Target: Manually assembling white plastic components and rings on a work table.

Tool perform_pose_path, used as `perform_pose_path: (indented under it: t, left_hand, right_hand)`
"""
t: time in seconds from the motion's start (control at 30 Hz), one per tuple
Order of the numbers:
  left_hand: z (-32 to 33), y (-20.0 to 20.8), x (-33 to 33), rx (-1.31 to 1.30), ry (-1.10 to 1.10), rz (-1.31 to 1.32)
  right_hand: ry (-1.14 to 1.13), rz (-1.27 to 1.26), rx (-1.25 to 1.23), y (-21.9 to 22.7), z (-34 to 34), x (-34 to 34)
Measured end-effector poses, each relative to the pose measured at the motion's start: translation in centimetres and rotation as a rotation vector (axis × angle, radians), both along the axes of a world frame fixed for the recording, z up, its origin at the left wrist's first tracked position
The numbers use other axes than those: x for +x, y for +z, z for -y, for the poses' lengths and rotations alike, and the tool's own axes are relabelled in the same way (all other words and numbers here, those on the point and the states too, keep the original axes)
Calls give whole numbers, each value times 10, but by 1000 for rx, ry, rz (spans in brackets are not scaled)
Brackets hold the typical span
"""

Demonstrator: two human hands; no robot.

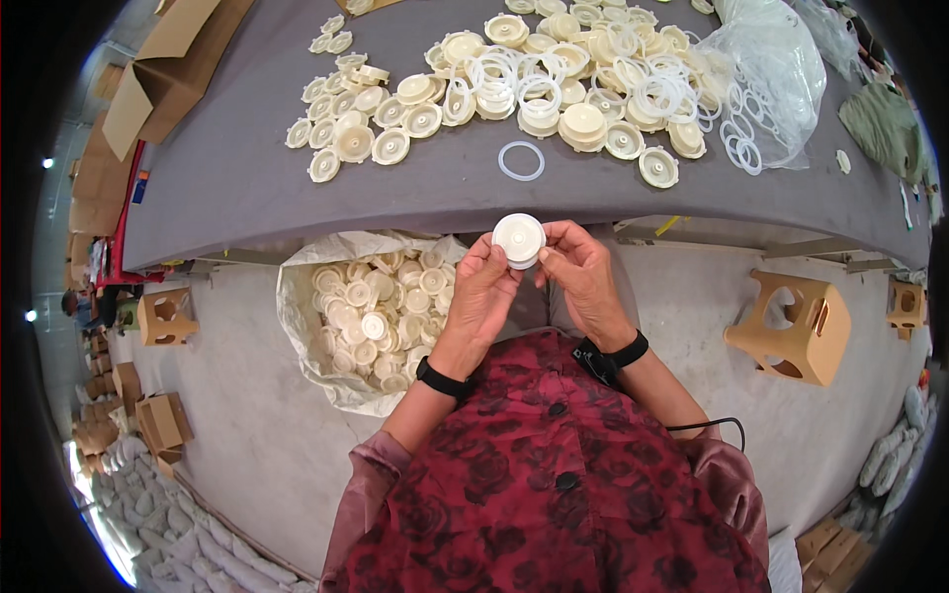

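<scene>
A cream plastic cap (518, 237) is held at the centre of the frame, just below the near edge of the grey-covered table (237, 188), with its round face turned up toward the camera. Its left rim is gripped by the thumb and fingers of the left hand (479, 292), while its lower right rim is pinched by the thumb and fingertips of the right hand (590, 282). Whether a ring is fitted on the cap cannot be told. A black band is worn on each wrist.

A single translucent ring (521, 179) is laid flat on the table just above the cap, apart from the others. Across the upper middle, a heap of cream caps (583, 127) is spread, and many translucent rings (664, 91) are strewn over it. More rings are partly covered by a clear plastic bag (786, 59) at the upper right.

Left of centre, below the table edge, a white woven sack (297, 326) is filled with similar caps (376, 306). An orange-tan plastic stool (820, 336) is placed on the floor at the right, and a cardboard box (178, 84) is seen at the upper left.
</scene>
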State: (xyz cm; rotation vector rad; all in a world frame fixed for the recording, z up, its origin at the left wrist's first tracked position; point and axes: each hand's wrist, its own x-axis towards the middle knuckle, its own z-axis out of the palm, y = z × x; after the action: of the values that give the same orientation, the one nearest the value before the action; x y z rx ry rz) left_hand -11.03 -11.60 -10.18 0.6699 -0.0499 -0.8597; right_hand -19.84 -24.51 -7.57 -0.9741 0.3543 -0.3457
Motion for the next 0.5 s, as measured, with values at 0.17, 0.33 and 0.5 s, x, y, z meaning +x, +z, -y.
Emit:
perform_pose_path:
  t: [0.17,0.33,0.5]
  left_hand:
    - [-4,-6,-3,28,-9,87]
    - [-2,9,-12,46,-1,210]
    - [-8,12,-3,40,-26,148]
  right_hand:
    - [-26,21,-31,2,-4,1]
    - [-68,8,-56,-3,1,-2]
    - [-82,68,-93,9,-1,-4]
